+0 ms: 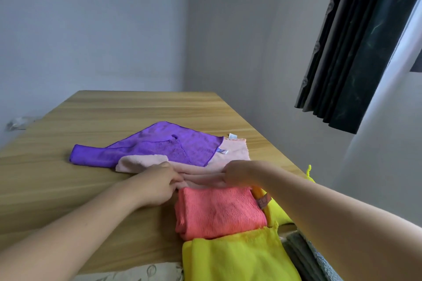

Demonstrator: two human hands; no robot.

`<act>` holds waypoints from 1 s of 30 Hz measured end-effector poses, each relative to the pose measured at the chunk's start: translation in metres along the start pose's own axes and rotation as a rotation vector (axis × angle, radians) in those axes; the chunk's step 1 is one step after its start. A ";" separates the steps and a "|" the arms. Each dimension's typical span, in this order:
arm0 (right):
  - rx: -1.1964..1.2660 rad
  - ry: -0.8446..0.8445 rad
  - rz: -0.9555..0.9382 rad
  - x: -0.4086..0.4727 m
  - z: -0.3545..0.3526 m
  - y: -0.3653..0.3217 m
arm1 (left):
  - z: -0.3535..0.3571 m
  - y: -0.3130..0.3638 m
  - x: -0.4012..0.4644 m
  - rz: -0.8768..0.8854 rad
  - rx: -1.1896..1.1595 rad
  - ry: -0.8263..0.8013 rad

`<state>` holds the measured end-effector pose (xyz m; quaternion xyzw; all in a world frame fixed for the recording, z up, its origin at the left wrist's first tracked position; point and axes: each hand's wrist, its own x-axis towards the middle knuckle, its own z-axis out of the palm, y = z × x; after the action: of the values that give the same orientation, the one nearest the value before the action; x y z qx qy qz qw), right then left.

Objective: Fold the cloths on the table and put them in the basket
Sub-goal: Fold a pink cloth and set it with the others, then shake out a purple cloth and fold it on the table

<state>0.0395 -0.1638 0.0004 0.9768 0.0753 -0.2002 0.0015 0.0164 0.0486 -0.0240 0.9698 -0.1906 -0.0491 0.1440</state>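
Pale grey walls meet in a corner behind a wooden table, with a dark curtain hanging at the upper right beside a bright window edge. Lying across the middle of the table, a purple cloth is spread unevenly, one end rolled toward the left, and it overlaps the far part of a pale pink cloth. Both hands work on the pink cloth's near edge: the left hand has its fingers curled into the gathered folds, and the right hand likewise pinches the bunched fabric from the other side. Just nearer than the hands, a folded coral cloth lies flat, touching the pink one. Against its near edge sits a yellow cloth, with more yellow fabric showing to the right of the coral piece, partly hidden by the right forearm. Grey folded fabric appears at the lower right; whether it lies in a basket cannot be told.
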 end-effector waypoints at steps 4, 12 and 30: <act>-0.051 0.042 0.021 0.030 -0.006 -0.005 | 0.004 -0.007 0.022 -0.024 0.016 0.009; 0.146 0.068 0.040 0.073 -0.018 -0.002 | -0.026 -0.031 0.054 0.004 -0.107 -0.248; 0.326 0.423 0.008 0.143 -0.049 -0.106 | 0.011 -0.138 0.079 -0.235 -0.100 0.683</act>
<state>0.1731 -0.0363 -0.0082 0.9846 0.0369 -0.0010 -0.1710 0.1366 0.1376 -0.0784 0.9374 -0.0163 0.2521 0.2397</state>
